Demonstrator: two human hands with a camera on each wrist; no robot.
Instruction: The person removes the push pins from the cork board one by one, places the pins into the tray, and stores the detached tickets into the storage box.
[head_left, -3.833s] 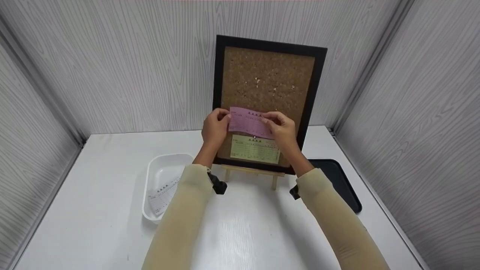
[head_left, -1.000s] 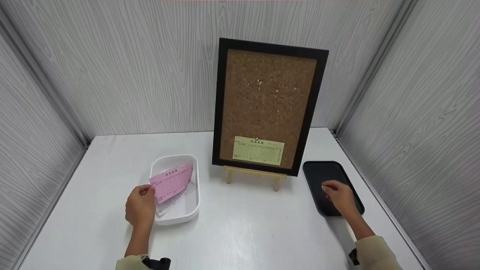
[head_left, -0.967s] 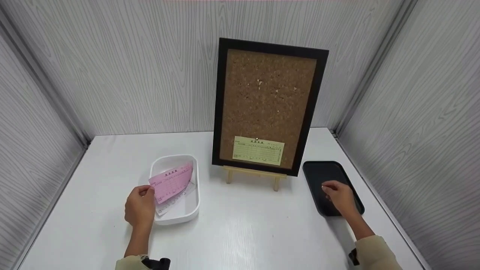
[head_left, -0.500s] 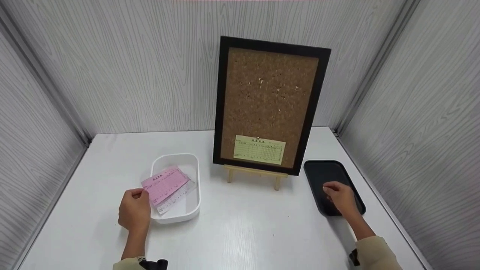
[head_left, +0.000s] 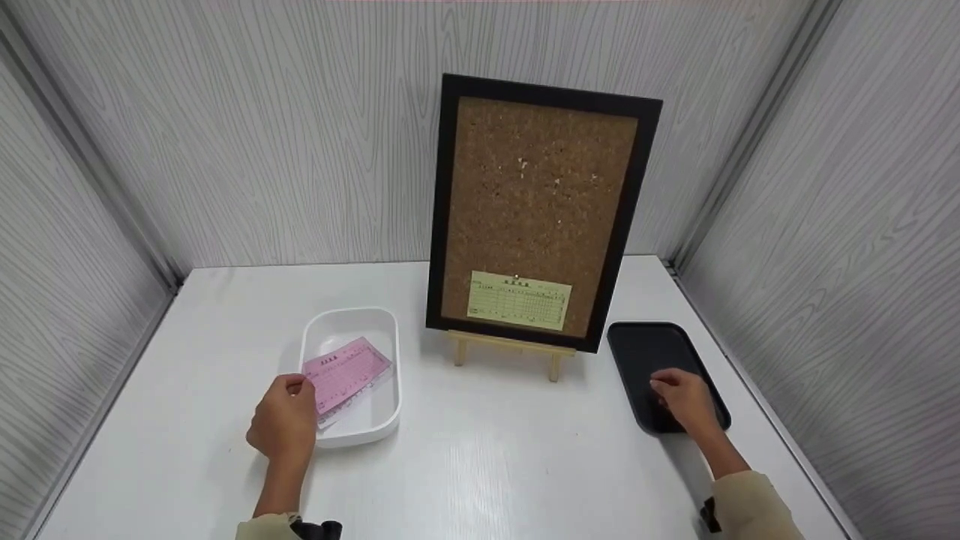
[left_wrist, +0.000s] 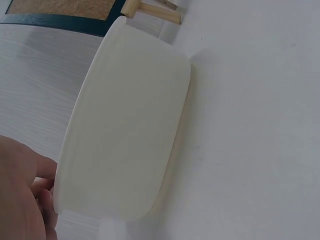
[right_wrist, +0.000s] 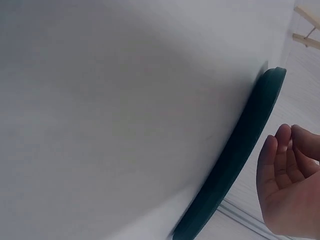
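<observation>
In the head view my left hand (head_left: 283, 420) pinches the left edge of a pink printed slip (head_left: 346, 373) at the rim of a white plastic tub (head_left: 394, 420). The slip lies slanted inside the tub, over a paler printed slip (head_left: 341, 412). From the left wrist, the tub's outer wall (left_wrist: 125, 125) hides the slips, and curled fingers show at its rim. My right hand (head_left: 686, 401) hovers over a dark tray (head_left: 649, 345), thumb and fingertips brought together. I cannot tell whether something tiny is between them.
A black-framed cork board (head_left: 540, 202) leans on a small wooden easel (head_left: 510, 343) at the back. A yellow-green printed slip (head_left: 517, 300) is pinned low on it by a small pin (head_left: 516, 276). Panelled walls enclose the white table (head_left: 480, 450) at the back and sides.
The pink slip has come off the board and gone left into the tub with my left hand. My right hand went right to the dark tray. Lately the slip shifted slightly rightward in the tub.
</observation>
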